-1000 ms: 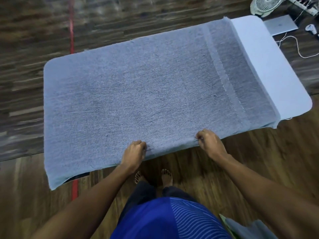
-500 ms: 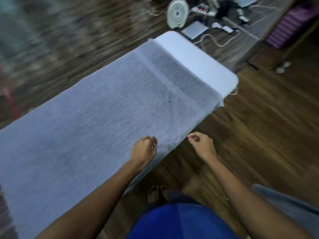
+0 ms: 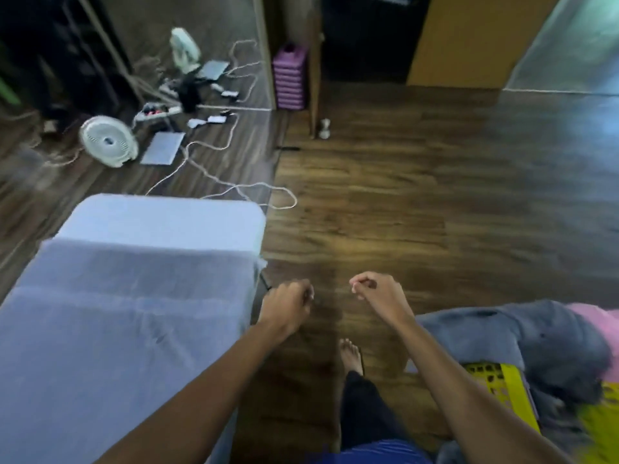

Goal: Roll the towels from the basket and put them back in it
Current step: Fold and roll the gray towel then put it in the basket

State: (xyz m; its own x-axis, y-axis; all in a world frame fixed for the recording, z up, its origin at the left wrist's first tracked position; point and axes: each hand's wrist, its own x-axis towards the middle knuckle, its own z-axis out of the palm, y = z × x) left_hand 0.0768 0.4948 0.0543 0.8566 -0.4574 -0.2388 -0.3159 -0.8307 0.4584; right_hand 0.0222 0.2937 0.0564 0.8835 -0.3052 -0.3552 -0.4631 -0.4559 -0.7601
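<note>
A large grey towel (image 3: 110, 316) lies spread flat over the white table (image 3: 160, 219) at the left. My left hand (image 3: 288, 304) hovers just off the table's right edge, fingers curled shut, holding nothing. A little to its right, over the wooden floor, my right hand (image 3: 375, 293) is loosely closed and empty too. At the lower right stands a yellow basket (image 3: 502, 380) with grey towels (image 3: 536, 333) heaped on it and a pink towel (image 3: 596, 316) at the frame edge.
A white fan (image 3: 107, 140), a laptop (image 3: 163, 148), a power strip and loose white cables (image 3: 234, 189) lie on the floor beyond the table. A purple ribbed box (image 3: 289, 78) stands by a wooden post. My bare foot (image 3: 350, 351) is below the hands.
Both hands have let go of the towel's near edge and swung right, off the table. The view has turned right, bringing the basket and open floor into sight.
</note>
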